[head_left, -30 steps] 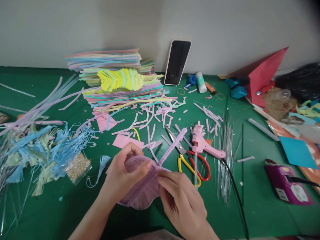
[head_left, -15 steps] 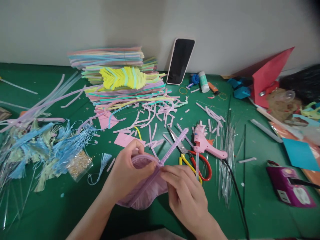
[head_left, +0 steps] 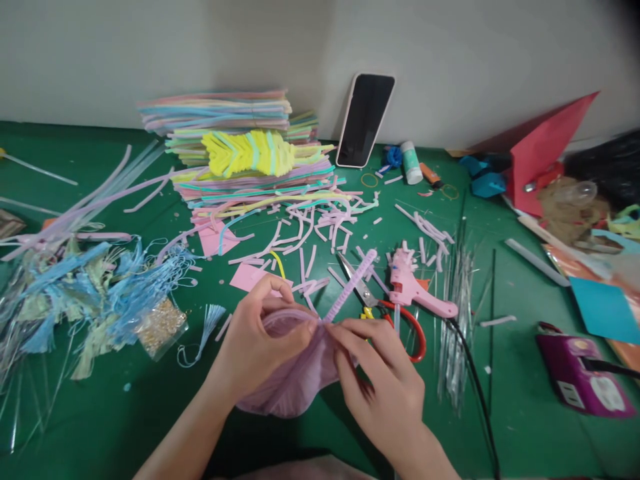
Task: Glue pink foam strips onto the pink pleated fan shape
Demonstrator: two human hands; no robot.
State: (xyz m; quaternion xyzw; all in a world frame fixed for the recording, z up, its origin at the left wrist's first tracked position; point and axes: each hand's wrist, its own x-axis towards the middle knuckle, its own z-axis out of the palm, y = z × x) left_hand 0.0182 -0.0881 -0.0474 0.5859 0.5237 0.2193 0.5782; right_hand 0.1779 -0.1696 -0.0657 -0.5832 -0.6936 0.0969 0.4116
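Observation:
A lilac fan-shaped piece (head_left: pixel 295 387), sheer with a fuzzy pipe-cleaner edge, is held low over the green table. A wrapped lilac pipe-cleaner stem (head_left: pixel 351 285) slants up and right from its top. My left hand (head_left: pixel 255 343) pinches the piece by its upper edge, thumb close to the stem's base. My right hand (head_left: pixel 383 370) has its thumb and fingertips closed at the stem's base; the fingers partly cover the joint. Just beyond the right hand lie scissors (head_left: pixel 415 333) with red and yellow handles and a pink glue gun (head_left: pixel 410 287).
Bundled pipe cleaners (head_left: pixel 215 113) and a propped phone (head_left: pixel 367 120) stand at the back. Lilac offcuts (head_left: pixel 300 230) litter the middle. Blue tassels (head_left: pixel 115 287) and a bag of gold beads (head_left: pixel 161 328) are left. Thin wires (head_left: pixel 456 333), the black cord (head_left: pixel 473 380) and a purple box (head_left: pixel 583 373) lie right.
My right hand has shifted slightly right and its fingers have spread somewhat, with the fingertips still at the stem's base. The left hand keeps its hold. The view has moved a little.

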